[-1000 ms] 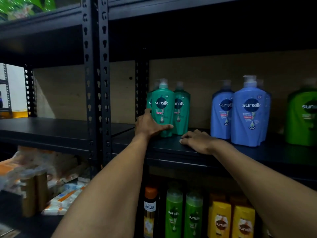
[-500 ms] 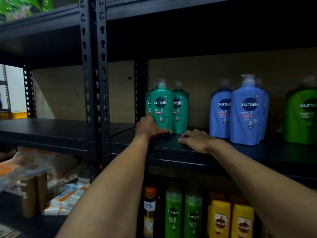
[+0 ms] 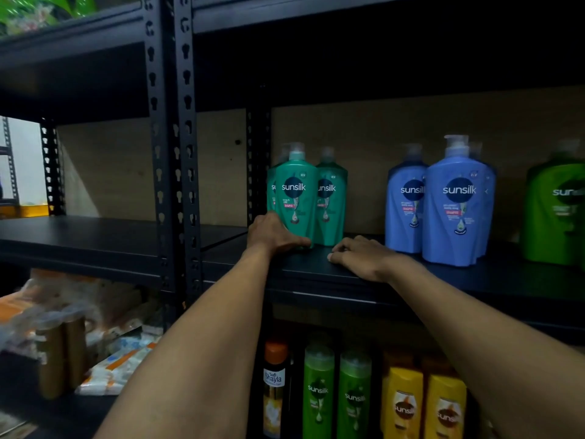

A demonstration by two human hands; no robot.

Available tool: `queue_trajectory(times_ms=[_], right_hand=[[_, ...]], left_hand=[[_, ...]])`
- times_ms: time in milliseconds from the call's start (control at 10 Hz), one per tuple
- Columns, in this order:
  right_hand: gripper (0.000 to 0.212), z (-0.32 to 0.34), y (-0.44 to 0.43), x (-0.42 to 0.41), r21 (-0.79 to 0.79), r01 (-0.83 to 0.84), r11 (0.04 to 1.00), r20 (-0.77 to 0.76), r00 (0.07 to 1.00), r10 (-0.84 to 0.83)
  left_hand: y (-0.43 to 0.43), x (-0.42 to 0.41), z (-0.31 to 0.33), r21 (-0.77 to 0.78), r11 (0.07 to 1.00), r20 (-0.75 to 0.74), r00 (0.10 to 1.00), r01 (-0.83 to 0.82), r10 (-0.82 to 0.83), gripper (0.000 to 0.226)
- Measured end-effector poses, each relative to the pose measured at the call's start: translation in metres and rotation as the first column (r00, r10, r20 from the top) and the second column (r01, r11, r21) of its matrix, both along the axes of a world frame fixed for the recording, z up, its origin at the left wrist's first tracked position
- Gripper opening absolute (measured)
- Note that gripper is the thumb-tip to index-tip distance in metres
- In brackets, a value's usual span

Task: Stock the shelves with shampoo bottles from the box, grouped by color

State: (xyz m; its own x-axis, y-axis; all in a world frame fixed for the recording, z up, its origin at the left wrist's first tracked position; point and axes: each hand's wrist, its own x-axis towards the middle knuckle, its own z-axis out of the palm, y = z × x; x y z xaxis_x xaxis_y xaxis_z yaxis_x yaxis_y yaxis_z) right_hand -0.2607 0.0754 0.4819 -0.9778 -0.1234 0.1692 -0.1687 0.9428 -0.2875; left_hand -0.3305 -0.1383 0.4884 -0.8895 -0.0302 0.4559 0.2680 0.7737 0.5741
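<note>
A front teal Sunsilk pump bottle point(image 3: 296, 194) stands upright on the black shelf point(image 3: 316, 267), with two more teal bottles point(image 3: 330, 198) close behind and beside it. My left hand point(image 3: 273, 234) wraps the base of the front teal bottle. My right hand point(image 3: 361, 256) rests palm down on the shelf board, fingers together, holding nothing, between the teal group and the blue Sunsilk bottles point(image 3: 456, 201). A bright green Sunsilk bottle point(image 3: 557, 210) stands at the far right. The box is out of view.
A black slotted upright point(image 3: 172, 147) divides the shelving; the left bay's shelf point(image 3: 95, 239) is bare. Below are small green bottles point(image 3: 318, 394), yellow bottles point(image 3: 424, 407), an orange-capped bottle point(image 3: 274, 384) and wrapped packages point(image 3: 63, 337) at lower left.
The teal bottle has slid slightly back and my left hand has sunk lower on its base. My right hand stays on the shelf.
</note>
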Motion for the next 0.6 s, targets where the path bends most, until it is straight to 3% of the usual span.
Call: queue_trajectory(times_ms=[100,200,300,400,500,600], right_hand=[[0.054,0.000,0.000,0.000,-0.012,0.004,1.000,-0.016,1.000,-0.004],[0.045,0.000,0.001,0.005,-0.081,-0.014,0.997,-0.075,0.997,0.007],[0.029,0.002,-0.003,0.022,-0.047,-0.016,0.999,-0.242,0.970,0.005],[0.024,0.002,-0.004,0.054,-0.168,-0.133,0.977,-0.467,0.884,0.040],[0.021,-0.010,-0.001,0.132,-0.328,-0.421,0.846,-0.666,0.738,0.109],[0.020,-0.023,0.031,0.237,-0.410,-0.546,0.730,-0.755,0.652,0.063]], left_hand=[[0.001,-0.002,0.000,-0.018,1.000,-0.022,1.000,-0.006,0.005,0.077],[0.001,-0.007,-0.001,-0.024,1.000,0.024,1.000,0.000,0.001,0.070],[-0.001,-0.001,0.001,0.004,1.000,0.062,0.998,0.007,-0.007,0.075],[0.001,0.027,0.005,0.083,0.996,0.120,0.992,0.023,-0.033,0.077],[0.002,0.073,0.001,0.151,0.988,-0.063,0.998,-0.021,0.031,0.064],[-0.008,0.167,-0.073,0.220,0.973,-0.546,0.835,0.066,0.067,0.035]])
